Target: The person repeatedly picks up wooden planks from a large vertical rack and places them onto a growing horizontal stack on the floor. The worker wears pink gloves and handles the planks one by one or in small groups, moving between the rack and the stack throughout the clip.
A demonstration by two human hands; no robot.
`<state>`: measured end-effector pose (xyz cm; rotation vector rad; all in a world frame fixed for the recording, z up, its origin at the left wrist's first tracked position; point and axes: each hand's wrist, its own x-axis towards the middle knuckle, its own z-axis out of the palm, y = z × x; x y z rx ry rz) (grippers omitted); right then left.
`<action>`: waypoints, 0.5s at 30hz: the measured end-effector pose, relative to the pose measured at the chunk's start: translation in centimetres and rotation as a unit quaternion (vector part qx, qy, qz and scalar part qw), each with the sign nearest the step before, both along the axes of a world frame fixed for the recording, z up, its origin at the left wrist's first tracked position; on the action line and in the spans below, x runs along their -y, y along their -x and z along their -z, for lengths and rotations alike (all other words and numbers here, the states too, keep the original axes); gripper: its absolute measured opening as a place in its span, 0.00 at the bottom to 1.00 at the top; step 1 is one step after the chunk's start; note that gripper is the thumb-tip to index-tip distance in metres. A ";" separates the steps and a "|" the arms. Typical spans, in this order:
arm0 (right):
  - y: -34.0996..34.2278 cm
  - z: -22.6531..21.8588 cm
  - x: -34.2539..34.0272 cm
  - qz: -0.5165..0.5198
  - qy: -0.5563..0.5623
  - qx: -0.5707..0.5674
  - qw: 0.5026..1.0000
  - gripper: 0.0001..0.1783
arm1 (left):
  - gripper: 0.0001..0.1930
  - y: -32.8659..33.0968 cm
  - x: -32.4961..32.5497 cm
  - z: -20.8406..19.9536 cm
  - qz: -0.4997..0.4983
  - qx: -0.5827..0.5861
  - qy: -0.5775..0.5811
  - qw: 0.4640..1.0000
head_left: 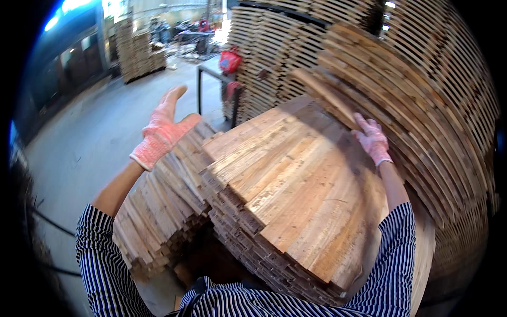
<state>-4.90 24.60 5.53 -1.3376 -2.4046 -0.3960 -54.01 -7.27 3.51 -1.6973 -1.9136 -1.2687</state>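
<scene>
Leftmost, a grey concrete floor (90, 142) stretches away toward a distant stack of pallets (138, 50) in the workshop background. Next comes the left hand (161, 129), in a pink knitted glove, raised in the air with its fingers (173, 96) straight, held together and gripping nothing; the thumb side sits just above the far end of a lower pile of short boards (158, 211), whose ends fan out toward the floor. A striped sleeve covers the upper arm below it. Beside that pile, to its right and higher, stands a taller stack of planks (296, 195), its flat top made of pale and brown boards laid side by side. Behind it, a black metal frame (211, 79) and a red object (230, 59) show near the aisle. Further right, the right hand (373, 140), also gloved in pink, rests at the far edge of the stack top, its fingers (363, 122) spread slightly and touching a slanted plank (327, 98) that leans from the tall wall of stacked slats (438, 105) filling the right side.
</scene>
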 end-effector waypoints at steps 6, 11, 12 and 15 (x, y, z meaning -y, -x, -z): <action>-0.7 5.6 -3.0 0.126 0.031 0.132 0.983 0.27 | 0.39 5.2 13.2 14.3 -0.174 0.263 0.240 0.918; -1.1 7.1 -3.3 0.126 -0.081 0.126 0.981 0.29 | 0.40 4.7 23.0 26.0 -0.184 0.390 0.362 0.826; -0.5 6.8 -2.4 0.116 -0.147 0.150 0.971 0.30 | 0.38 5.2 24.5 29.2 -0.166 0.394 0.381 0.820; -3.7 6.4 1.6 0.107 -0.142 0.096 0.979 0.33 | 0.33 4.1 21.6 31.0 -0.130 0.446 0.385 0.798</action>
